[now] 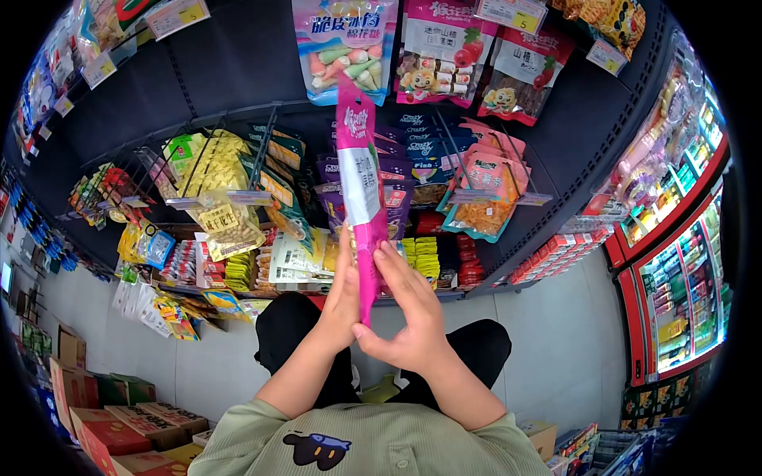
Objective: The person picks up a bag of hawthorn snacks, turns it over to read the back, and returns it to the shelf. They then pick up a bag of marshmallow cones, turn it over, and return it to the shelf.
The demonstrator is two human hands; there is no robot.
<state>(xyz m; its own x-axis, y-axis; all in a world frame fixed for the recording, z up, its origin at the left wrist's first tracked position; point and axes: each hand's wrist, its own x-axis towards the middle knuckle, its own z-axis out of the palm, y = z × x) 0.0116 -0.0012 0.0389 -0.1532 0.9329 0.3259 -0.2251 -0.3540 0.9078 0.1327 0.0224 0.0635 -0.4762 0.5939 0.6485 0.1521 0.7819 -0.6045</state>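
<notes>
A pink snack bag (367, 230) with a white panel stands upright, turned nearly edge-on, between my two hands. My left hand (340, 305) presses flat along its left side. My right hand (406, 313) grips the lower right side, its fingers on the face and its thumb near the bottom edge. Behind the bag's top hangs a marshmallow bag (337, 40). To its right are a pink hawthorn snack bag (440, 51) and a darker hawthorn bag (521, 75). Purple snack bags (399, 198) hang behind the held one, partly hidden by it.
Yellow peanut bags (228, 226) hang on shelf hooks to the left, and orange-pink snack bags (484, 186) to the right. Red-framed drink coolers (635, 317) stand at far right. Cardboard boxes (127, 432) are stacked at lower left on the tiled floor (548, 341).
</notes>
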